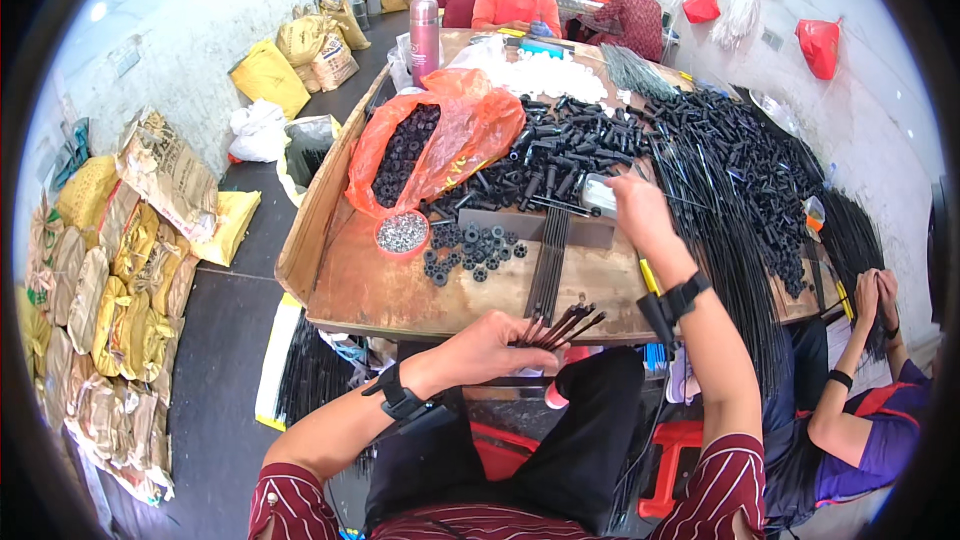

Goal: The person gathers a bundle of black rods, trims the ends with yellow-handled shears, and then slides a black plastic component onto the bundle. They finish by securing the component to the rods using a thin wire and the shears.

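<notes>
Right hand point(638, 202), hold unclear, apparently working at white box point(598, 197); your left hand point(490, 348), gripping black rods point(572, 328) by bench's point(400, 290) near edge, needs steadiness.

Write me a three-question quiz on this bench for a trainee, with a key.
1. Which of the wearer's hands holds the black rods?
2. True or false: the orange bag on the table has black parts in it.
3. Which container is nearest the right hand?
A) pink flask
B) round bowl
C) white box

Key:
1. The left hand.
2. True.
3. C.
</notes>
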Tool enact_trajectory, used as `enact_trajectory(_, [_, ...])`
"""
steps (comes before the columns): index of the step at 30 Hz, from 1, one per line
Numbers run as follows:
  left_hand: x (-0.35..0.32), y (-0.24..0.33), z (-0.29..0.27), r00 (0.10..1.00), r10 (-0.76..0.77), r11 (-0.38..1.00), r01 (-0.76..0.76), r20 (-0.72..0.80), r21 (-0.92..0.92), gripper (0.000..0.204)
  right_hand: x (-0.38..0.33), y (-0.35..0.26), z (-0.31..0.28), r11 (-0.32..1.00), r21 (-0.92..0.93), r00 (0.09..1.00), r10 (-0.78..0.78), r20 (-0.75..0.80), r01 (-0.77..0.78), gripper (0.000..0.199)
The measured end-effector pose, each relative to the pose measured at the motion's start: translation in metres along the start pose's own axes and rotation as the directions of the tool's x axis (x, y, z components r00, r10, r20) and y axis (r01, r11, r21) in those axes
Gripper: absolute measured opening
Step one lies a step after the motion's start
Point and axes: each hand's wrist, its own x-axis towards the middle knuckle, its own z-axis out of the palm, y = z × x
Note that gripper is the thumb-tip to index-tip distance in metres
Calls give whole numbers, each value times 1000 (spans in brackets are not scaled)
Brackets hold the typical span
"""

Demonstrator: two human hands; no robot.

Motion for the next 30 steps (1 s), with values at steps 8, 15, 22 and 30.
enact_trajectory(8, [-4,40,-2,995,-94,985,97,30,-144,21,17,61,29,974,17,923,207,325,-224,12])
enact_trajectory(15, [6,67,-10,994,28,996,-37,-101,-85,18,7,54,32,987,-145,991,80,111,-63,10])
enact_trajectory(22, [18,67,-11,932,156,970,-207,-326,-128,21,-10,-18,-53,963,248,986,132,-104,-103,7])
enact_trajectory(30, [15,77,-16,901,196,937,-289,-387,-198,21,-57,-121,-152,890,432,977,-59,-206,144,14])
